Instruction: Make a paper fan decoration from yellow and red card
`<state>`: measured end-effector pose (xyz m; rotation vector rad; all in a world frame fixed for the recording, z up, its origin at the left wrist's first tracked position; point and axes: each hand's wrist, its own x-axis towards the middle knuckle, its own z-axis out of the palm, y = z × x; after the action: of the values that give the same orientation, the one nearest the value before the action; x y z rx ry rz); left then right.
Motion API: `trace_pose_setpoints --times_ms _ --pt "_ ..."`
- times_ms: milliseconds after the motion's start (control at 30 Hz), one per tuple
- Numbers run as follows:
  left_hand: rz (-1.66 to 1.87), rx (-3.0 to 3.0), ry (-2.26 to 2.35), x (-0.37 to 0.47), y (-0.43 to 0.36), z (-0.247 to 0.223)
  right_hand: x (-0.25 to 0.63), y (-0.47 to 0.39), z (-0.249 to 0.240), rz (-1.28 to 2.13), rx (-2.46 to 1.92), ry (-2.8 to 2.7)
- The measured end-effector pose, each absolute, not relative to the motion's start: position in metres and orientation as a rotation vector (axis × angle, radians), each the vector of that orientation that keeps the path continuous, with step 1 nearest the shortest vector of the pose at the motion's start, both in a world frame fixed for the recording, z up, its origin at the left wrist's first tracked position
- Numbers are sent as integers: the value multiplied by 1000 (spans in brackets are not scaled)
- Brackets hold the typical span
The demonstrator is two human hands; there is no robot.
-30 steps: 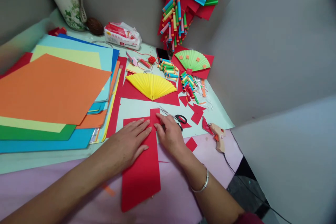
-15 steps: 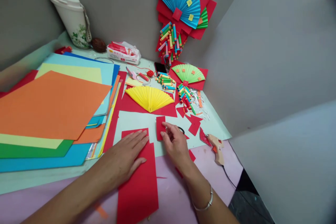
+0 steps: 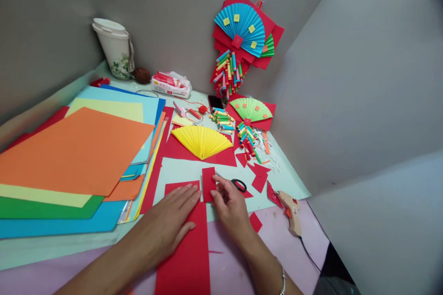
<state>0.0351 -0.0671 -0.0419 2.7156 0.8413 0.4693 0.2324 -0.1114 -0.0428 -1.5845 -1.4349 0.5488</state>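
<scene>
1 red strip (image 3: 208, 184) is pinched in the right hand (image 3: 231, 208), just beside the red sheet (image 3: 188, 258) on the worktop (image 3: 235, 272); left hand (image 3: 173, 219) lies flat on that sheet; apparently a lining-up step; next calls for steady alignment.

I can't read a single word or number from here. The tissue pack (image 3: 171, 85) carries small print along its pale side, with a little red block among it, but the characters are too tiny to make out. The yellow squares (image 3: 236, 18) on the blue fan (image 3: 242, 29) are too small to tell whether they bear writing.
</scene>
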Motion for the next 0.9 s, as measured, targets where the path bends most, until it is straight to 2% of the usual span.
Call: trace_pose_setpoints --times_ms 300,567,767,900 --pt "545 2628 906 36 -70 -43 234 -111 -42 629 -1559 -1399" --pt "501 2661 861 33 -69 -57 304 -103 -25 304 -1905 -1338" --pt "442 2681 862 34 -68 -58 322 -78 -13 -239 -2325 -1661" --pt "422 2697 855 34 -68 -56 322 -40 -5 -217 -2538 -1946"
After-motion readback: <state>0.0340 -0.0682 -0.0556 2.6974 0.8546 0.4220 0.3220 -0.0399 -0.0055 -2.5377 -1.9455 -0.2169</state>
